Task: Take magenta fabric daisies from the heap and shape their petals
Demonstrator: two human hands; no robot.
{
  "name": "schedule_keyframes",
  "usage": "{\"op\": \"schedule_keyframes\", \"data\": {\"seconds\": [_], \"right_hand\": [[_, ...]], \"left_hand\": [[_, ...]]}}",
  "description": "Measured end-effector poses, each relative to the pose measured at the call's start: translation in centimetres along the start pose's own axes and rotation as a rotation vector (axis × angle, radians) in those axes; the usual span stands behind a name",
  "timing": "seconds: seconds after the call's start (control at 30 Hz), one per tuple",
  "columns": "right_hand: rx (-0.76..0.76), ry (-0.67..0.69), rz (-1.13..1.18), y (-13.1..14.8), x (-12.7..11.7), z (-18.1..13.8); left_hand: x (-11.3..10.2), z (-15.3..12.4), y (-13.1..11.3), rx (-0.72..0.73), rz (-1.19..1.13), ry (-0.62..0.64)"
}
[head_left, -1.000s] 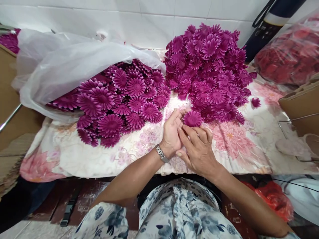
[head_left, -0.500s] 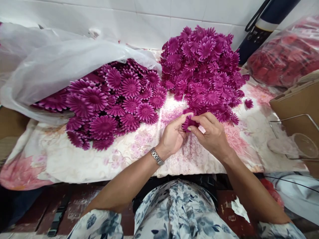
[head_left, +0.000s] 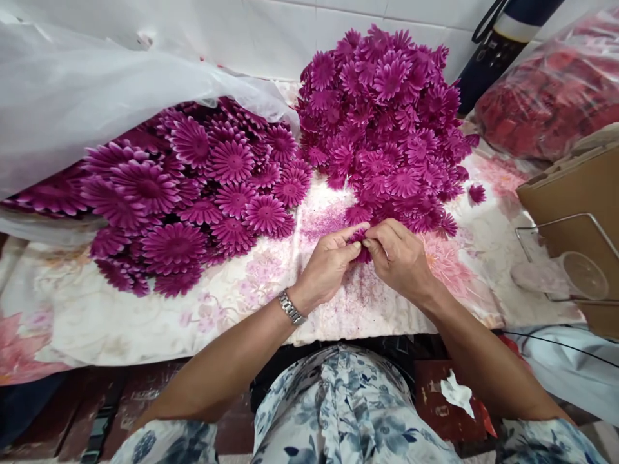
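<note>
Magenta petals right at the centre of the dial, and both hands are on them! Here's the flower (head_left: 363, 256), pinched between the left hand (head_left: 329, 263) and the right hand (head_left: 400, 259), so neither is nearer: one at its nine o'clock, the other at its three. Left thumb and forefinger are closed on it, no gap to speak of; right thumb and index press together at its right-hand edge, the other fingers curled in behind. A round bloom like this offers no obvious long axis, and with the fingertips covering most of it, its tilt can't be told.

Look out from the hands: the tall flower heap (head_left: 382, 129) rises from twelve to one o'clock, its near edge just past the right knuckles; whether they touch, I can't tell. Over at ten, well spread, the second flower pile (head_left: 193, 193) spills from a white plastic bag (head_left: 120, 84). And out at two o'clock, one loose bloom (head_left: 476, 193) sits alone on the floral cloth (head_left: 145, 328), nearer the right hand than the left.
</note>
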State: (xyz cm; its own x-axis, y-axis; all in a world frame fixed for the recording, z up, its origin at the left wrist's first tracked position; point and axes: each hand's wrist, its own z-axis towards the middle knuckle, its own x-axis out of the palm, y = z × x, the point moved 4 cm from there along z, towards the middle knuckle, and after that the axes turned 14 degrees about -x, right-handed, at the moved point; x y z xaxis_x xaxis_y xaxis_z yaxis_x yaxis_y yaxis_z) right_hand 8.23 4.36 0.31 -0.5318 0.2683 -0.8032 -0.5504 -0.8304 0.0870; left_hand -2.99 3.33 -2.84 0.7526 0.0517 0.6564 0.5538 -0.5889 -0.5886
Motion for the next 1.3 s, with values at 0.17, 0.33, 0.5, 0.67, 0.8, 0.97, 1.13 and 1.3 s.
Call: {"op": "schedule_keyframes", "data": {"seconds": [0.17,0.33,0.5,0.67,0.8,0.97,1.13,1.3], "right_hand": [[0.032,0.015,0.064,-0.2,0.0,-0.3],[0.062,0.008,0.206,-0.9,0.0,0.1],[-0.005,-0.021,0.112,-0.6,0.4,-0.1],[-0.042,-0.065,0.060,-1.2,-0.8,0.5],[0.084,-0.213,-0.239,-5.4,-4.8,2.9],[0.152,-0.006,-0.321,-7.3,-5.3,4.6],[-0.119,0.140,0.208,-2.3,-0.7,3.1],[-0.173,0.074,0.235,-1.5,0.4,2.7]], "left_hand": [[-0.3,0.2,-0.1,-0.012,0.002,-0.052],[-0.4,0.0,-0.1,-0.048,0.019,-0.058],[-0.6,0.2,-0.1,-0.061,0.048,-0.097],[-0.5,0.3,-0.2,-0.051,0.037,-0.094],[-0.6,0.2,-0.3,-0.082,0.028,-0.123],[-0.6,0.2,-0.5,-0.065,-0.015,-0.065],[-0.5,0.3,-0.6,-0.032,-0.072,-0.027],[-0.5,0.2,-0.6,-0.022,-0.071,-0.021]]}}
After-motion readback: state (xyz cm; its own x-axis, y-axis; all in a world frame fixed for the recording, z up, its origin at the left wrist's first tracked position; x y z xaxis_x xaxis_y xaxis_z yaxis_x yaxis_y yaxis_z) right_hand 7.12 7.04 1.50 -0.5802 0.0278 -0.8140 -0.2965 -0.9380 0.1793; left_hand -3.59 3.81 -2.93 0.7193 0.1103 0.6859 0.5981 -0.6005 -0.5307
